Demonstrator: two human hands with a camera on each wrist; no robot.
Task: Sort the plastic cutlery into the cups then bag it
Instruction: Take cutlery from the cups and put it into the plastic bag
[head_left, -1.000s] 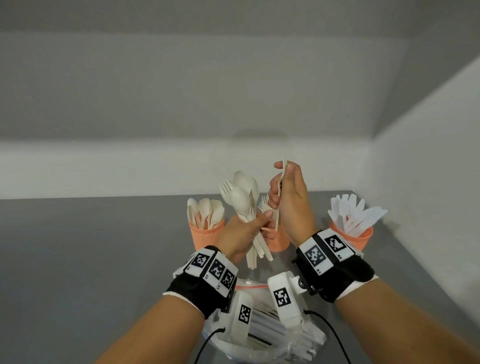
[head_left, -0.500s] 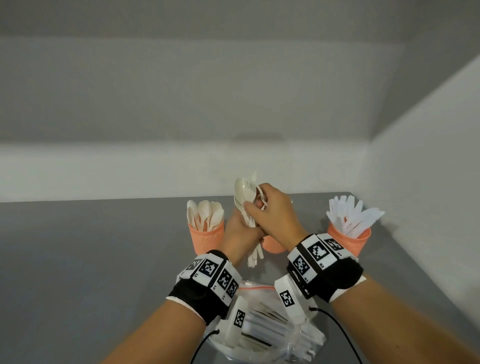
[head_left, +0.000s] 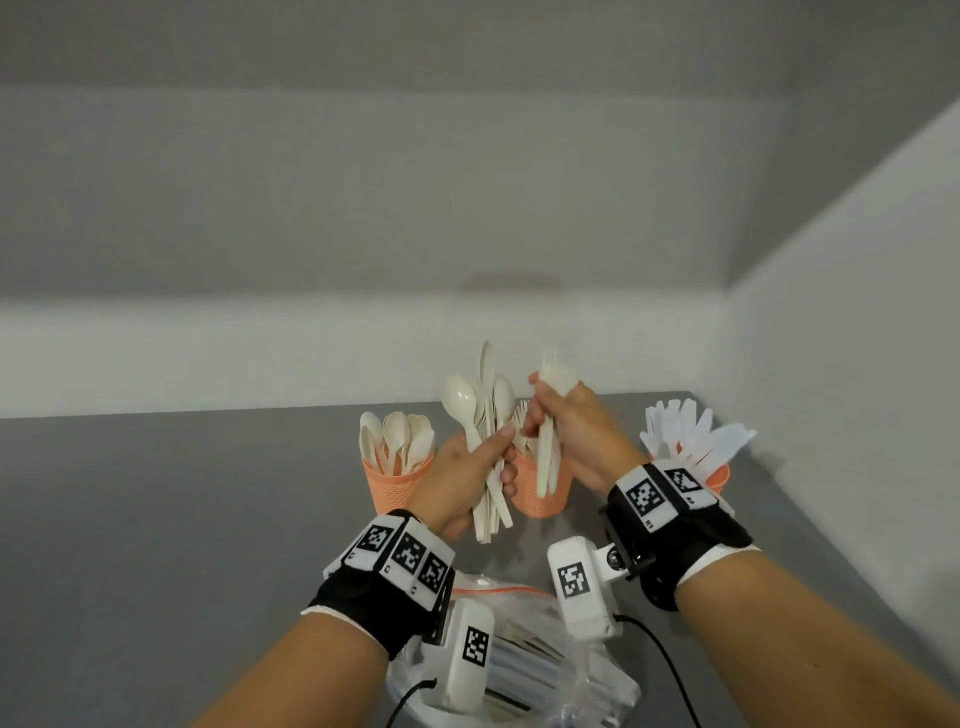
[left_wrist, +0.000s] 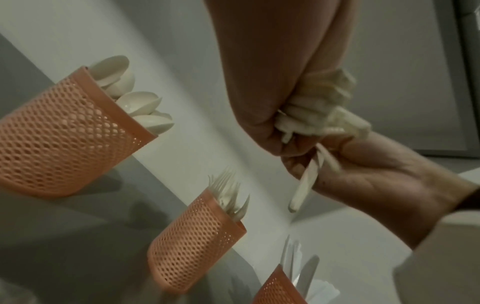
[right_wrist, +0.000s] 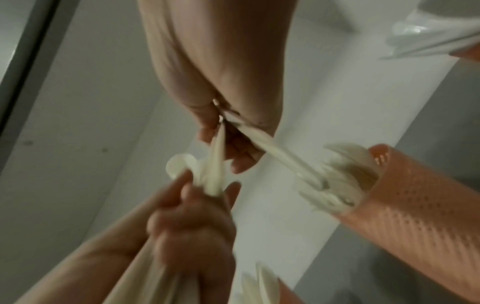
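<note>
My left hand (head_left: 496, 454) grips a mixed bundle of cream spoons and forks (head_left: 480, 410), heads up, handles hanging below the fist. Just right of it, my right hand (head_left: 540, 415) pinches a cream fork (head_left: 546, 441) upright, its handle hanging over the middle orange mesh cup (head_left: 537, 499), which holds forks. The left cup (head_left: 395, 486) holds spoons and the right cup (head_left: 722, 475) holds white knives. In the left wrist view the bundle (left_wrist: 311, 107) sits in my fist above the fork cup (left_wrist: 194, 242). The right wrist view shows the fork (right_wrist: 275, 150) above the fork cup (right_wrist: 415, 205).
A clear zip bag (head_left: 524, 654) with an orange seal lies on the grey table (head_left: 156, 545) right under my wrists. A pale wall runs behind the cups and another stands close on the right, beside the knife cup.
My right hand dropped from its raised position, reached into the left hand's bundle, and now holds a fork drawn out to the right over the middle cup. The left hand stayed near the cups.
</note>
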